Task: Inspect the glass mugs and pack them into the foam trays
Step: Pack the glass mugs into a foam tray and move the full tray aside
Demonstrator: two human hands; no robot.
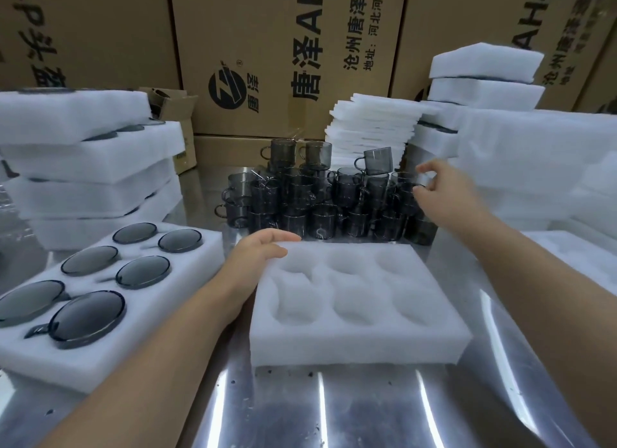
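Mugs (320,200) of grey smoked glass stand heaped on the counter (367,407), just beyond the left hand (257,257) and right at the fingertips of the right hand (444,194). The right hand is the nearer one. It reaches to the heap's right edge with forefinger and thumb curled toward each other at the rim of one upright mug (402,184). Whether they already pinch the glass or stop just short of it, I cannot tell. That mug lies just left of those fingers.

The left hand rests with straight, relaxed fingers on the far left corner of the empty six-pocket foam tray (350,347). This tray lies toward the body from the right hand, its long axis running left to right, so the carry would likely come back and slightly left. Left of the left hand sits a filled foam tray (140,331) with six mugs sunk in its pockets.
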